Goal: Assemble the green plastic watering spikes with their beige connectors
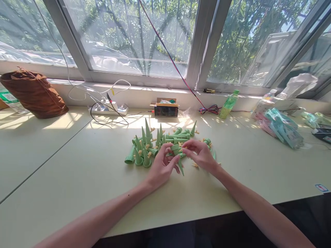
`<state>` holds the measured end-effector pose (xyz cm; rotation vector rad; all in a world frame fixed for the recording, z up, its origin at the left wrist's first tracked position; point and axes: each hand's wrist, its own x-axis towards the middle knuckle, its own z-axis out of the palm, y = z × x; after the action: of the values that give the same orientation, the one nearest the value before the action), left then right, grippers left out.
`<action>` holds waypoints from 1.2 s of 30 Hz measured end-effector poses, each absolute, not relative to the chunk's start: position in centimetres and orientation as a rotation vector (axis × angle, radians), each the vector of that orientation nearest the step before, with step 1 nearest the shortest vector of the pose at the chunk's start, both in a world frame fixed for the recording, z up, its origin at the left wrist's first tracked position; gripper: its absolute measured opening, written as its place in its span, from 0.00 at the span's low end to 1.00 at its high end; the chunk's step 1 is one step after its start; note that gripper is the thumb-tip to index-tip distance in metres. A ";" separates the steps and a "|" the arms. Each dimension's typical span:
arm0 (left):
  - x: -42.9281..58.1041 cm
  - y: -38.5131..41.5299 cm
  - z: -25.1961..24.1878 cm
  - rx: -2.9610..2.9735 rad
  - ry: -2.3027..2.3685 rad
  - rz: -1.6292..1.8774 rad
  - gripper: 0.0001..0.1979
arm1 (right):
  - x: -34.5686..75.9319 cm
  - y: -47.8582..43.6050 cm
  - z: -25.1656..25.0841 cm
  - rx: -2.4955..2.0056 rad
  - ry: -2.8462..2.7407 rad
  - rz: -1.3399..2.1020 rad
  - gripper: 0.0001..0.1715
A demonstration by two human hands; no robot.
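Observation:
A heap of several green cone-shaped plastic spikes (148, 146) with small beige valve pieces lies on the pale table (77, 172). Some stand upright at the left, others lie flat behind my hands. My left hand (161, 167) grips one green spike (178, 159) by its shaft, its tip pointing down toward me. My right hand (201, 155) pinches at the wide upper end of that same spike, its fingertips closed on a small part I cannot make out.
A brown cloth bag (33, 94) sits far left. A white power strip (108, 108) with cables, a small black device (166, 110), a green bottle (229, 103) and plastic packets (283, 127) line the window sill side. The table's front edge runs below my forearms.

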<state>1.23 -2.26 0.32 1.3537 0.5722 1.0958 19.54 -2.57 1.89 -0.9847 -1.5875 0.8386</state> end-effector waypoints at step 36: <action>0.7 -2.3 -1.0 1.808 0.827 1.179 0.11 | 19.3 -2.5 1.6 -0.947 -1.492 1.062 0.14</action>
<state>0.74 -2.34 -0.99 1.8083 0.8266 1.1789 19.28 -2.49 1.58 -0.9467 -1.4923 1.0620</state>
